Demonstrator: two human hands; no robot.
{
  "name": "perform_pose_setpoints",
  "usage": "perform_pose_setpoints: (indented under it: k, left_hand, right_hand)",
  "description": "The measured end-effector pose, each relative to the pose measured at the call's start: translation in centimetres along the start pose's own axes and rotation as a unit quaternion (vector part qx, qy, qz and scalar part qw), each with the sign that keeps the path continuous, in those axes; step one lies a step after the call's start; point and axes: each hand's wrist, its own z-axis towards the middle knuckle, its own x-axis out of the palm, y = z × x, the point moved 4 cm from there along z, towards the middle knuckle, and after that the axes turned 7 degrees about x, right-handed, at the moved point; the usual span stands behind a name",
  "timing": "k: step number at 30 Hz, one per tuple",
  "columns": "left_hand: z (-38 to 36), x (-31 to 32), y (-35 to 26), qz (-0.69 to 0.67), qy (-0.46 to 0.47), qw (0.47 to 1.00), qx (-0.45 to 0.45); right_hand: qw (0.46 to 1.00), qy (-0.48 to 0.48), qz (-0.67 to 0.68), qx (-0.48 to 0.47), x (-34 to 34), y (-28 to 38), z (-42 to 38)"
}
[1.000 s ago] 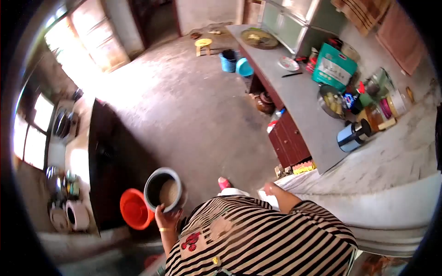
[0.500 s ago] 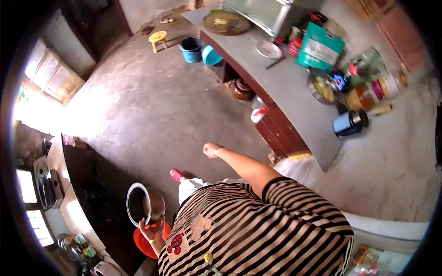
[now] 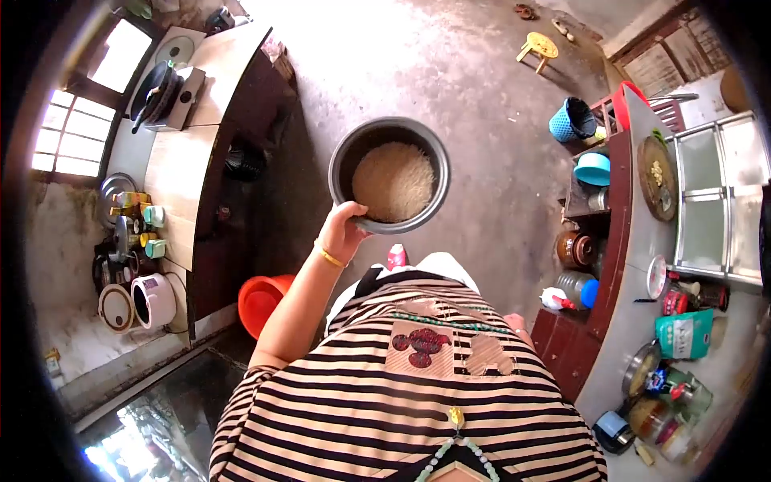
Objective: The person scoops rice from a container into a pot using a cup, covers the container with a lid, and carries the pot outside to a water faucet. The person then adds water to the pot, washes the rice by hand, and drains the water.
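My left hand [image 3: 344, 233] grips the near rim of a dark grey rice cooker inner pot [image 3: 441, 197], with the thumb over the edge. The pot is held above the floor in front of me, and raw rice [image 3: 393, 183] lies in its bottom. Of my right hand [image 3: 518, 324], only a small part shows beside my striped shirt; its fingers are hidden.
On the left counter [image 3: 181, 169] are a stove with a black wok [image 3: 154, 92] and a white rice cooker [image 3: 153, 300]. A red basin [image 3: 263, 304] sits below. The right counter [image 3: 632, 233] holds jars, bowls and a teal bag [image 3: 684, 334]. A yellow stool [image 3: 540, 50] stands far off.
My view has turned toward the left counter. The pot, tilted low at my left side before, is now raised in front with its rice visible. My outstretched right arm has dropped to my side.
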Motion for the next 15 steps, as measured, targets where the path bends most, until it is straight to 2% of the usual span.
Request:
perform_pose_setpoints:
  k: [2, 3, 5, 8, 11, 12, 14, 15]
  left_hand:
    - [1.4, 2.5, -1.9, -0.002, 0.012, 1.000, 0.023]
    - [3.8, 0.6, -1.3, -0.018, 0.041, 0.999, 0.029]
    - [4.9, 4.9, -3.4, -0.010, 0.081, 0.996, 0.044]
    - [10.8, 8.1, -3.5, -0.036, 0.021, 0.999, 0.016]
    - [18.5, 8.8, -3.2, 0.078, -0.004, 0.995, 0.059]
    - [20.4, 9.8, -4.0, 0.065, 0.000, 0.996, 0.060]
    - [22.9, 12.6, -6.4, 0.022, -0.011, 0.999, 0.027]
    - [23.6, 13.8, -7.6, -0.010, -0.030, 0.999, -0.006]
  right_hand:
    - [0.999, 0.004, 0.041, -0.031, 1.0, 3.1, 0.8]
    - [0.997, 0.009, 0.057, -0.042, 1.6, 5.2, 1.3]
    - [0.998, 0.022, 0.052, -0.037, 2.4, 9.6, 2.6]
    - [0.995, 0.040, 0.014, -0.091, 1.8, 17.3, 4.5]
    - [0.995, 0.035, -0.019, -0.090, -0.4, 24.1, 10.1]
    - [0.996, 0.056, 0.066, -0.039, -1.4, 24.5, 15.9]
    - [0.980, 0.135, 0.141, -0.040, -4.6, 28.3, 22.0]
    - [0.990, 0.083, 0.106, -0.033, -6.3, 32.4, 20.5]
